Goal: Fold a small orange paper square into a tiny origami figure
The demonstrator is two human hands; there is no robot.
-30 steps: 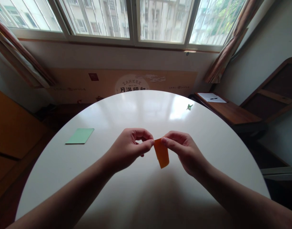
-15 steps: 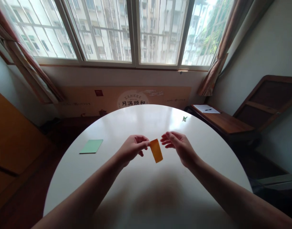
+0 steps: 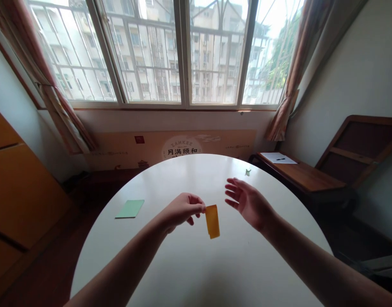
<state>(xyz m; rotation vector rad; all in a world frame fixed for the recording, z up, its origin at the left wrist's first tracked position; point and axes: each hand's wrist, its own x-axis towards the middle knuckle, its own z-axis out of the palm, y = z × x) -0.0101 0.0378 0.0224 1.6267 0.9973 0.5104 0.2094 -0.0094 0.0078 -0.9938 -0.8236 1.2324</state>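
Note:
Above the white round table (image 3: 189,273), my left hand (image 3: 184,209) pinches an orange-yellow folded paper (image 3: 213,221) by its upper left corner. The paper hangs down as a narrow rectangle, with a slight offset of layers at its lower edge. My right hand (image 3: 247,202) is apart from the paper, to its right, with fingers spread and nothing in them. A stack of light green paper squares (image 3: 130,208) lies on the table to the left. A small green and white folded piece (image 3: 248,172) sits near the table's far right edge.
Beyond the table, a printed banner (image 3: 141,147) runs under a barred window (image 3: 154,64). At the right, a wooden bench (image 3: 314,175) holds a white sheet (image 3: 279,158) with a pen (image 3: 280,159). An orange-brown cabinet (image 3: 19,187) stands at the left.
My right hand has moved away from the paper and its fingers have spread. The paper hangs more upright from my left hand. The view has tilted up.

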